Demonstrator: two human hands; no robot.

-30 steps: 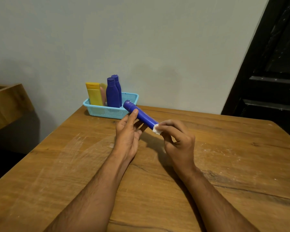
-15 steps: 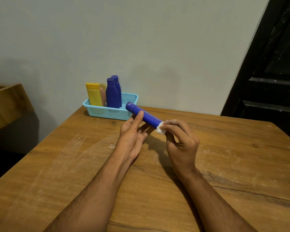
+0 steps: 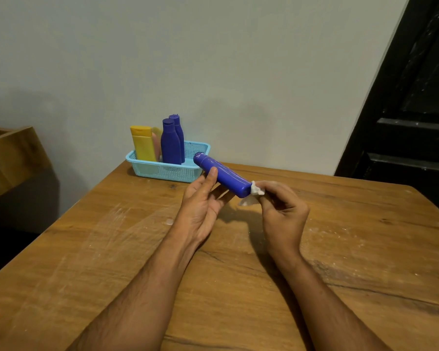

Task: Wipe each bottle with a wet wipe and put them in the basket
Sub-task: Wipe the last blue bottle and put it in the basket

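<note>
Centre of frame: the left hand (image 3: 200, 206) holds a blue bottle (image 3: 222, 174) above the table (image 3: 86, 262), thumb on the upper side & the other fingers curled under it. The bottle is tilted, its cap end points to upper left, towards the basket (image 3: 170, 171), and the flat bottom end points to lower right. The right hand (image 3: 281, 211) pinches a small white wet wipe (image 3: 254, 195) with its fingertips, and the wipe touches the bottom end of the bottle. The rest of the right hand's fingers are curled in.

The basket is light blue, w/ a mesh wall, and stands at the far edge of the table near the wall, just left of centre. Inside it, upright: a yellow bottle (image 3: 142, 144) at the left, a pink bottle (image 3: 156, 145) just beside it and partly hidden, then 2 dark blue bottles (image 3: 171, 143), one behind the other. The cap end of the held bottle overlaps the basket's right corner in the picture; I cannot tell if they touch.

Right edge of frame: a black door (image 3: 411, 97). Left edge: a piece of wooden furniture (image 3: 8, 155).
</note>
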